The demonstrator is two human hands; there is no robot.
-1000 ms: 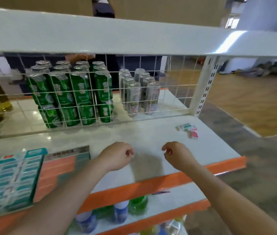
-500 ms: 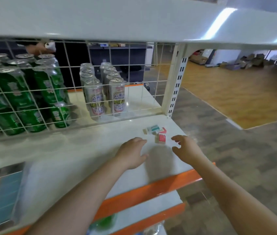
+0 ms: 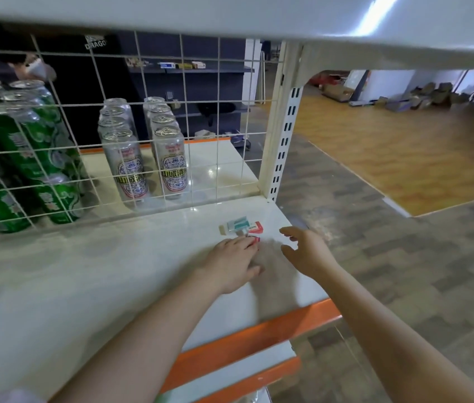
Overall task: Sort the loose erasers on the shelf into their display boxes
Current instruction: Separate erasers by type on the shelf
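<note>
Left hand (image 3: 234, 261) flat, seemingly touching erasers (image 3: 243, 226).

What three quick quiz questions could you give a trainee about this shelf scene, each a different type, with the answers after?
1. True or false: the left hand has its fingertips on the loose erasers.
2. Multiple choice: where do the erasers lie on the shelf? A, near its right end; B, behind the wire grid; C, on the lower shelf.
3. Fill in: the right hand hovers with spread fingers to the ___ of the erasers.

Key: 1 true; 2 A; 3 right.
</note>
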